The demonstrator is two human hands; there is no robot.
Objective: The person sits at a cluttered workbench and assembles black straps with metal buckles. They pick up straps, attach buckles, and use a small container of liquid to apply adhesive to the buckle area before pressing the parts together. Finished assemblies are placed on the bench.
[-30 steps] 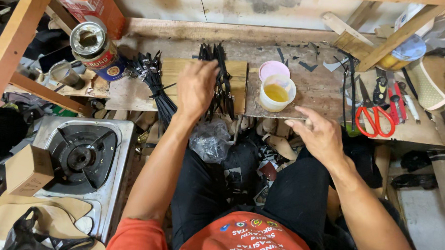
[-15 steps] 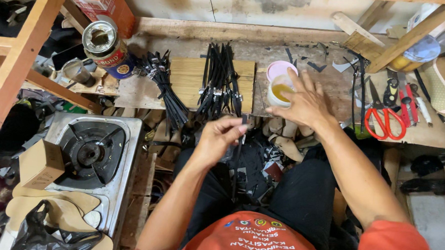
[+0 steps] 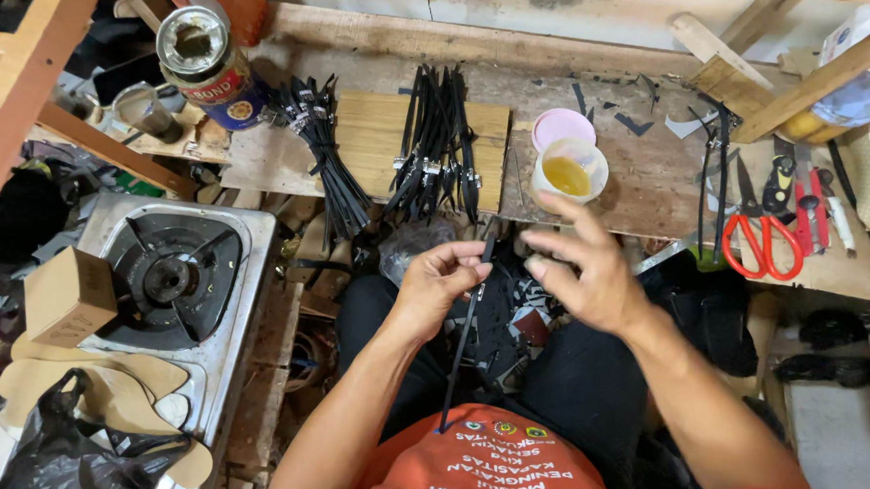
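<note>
My left hand (image 3: 440, 279) pinches the upper end of one thin black strap (image 3: 462, 348), which hangs down over my lap toward my orange shirt. Just to its right, my right hand (image 3: 587, 271) hovers with fingers spread and holds nothing. On the wooden board (image 3: 376, 139) ahead lies a row of several black straps with buckles (image 3: 434, 152). A second bundle of black straps (image 3: 326, 157) lies fanned at the board's left edge. Beyond my right hand stands a small clear cup of yellow liquid (image 3: 568, 172), with a pink lid (image 3: 562, 126) behind it.
A gas stove (image 3: 169, 282) sits at the left with a small cardboard box (image 3: 69, 295) and tan sole cut-outs (image 3: 96, 396) by it. A tin can (image 3: 208, 59) stands at the back left. Red-handled scissors (image 3: 763, 234) and other tools lie at the right.
My left hand drew back from the strap row on the board to my lap with one strap in its fingers. My right hand moved from the cup toward that strap.
</note>
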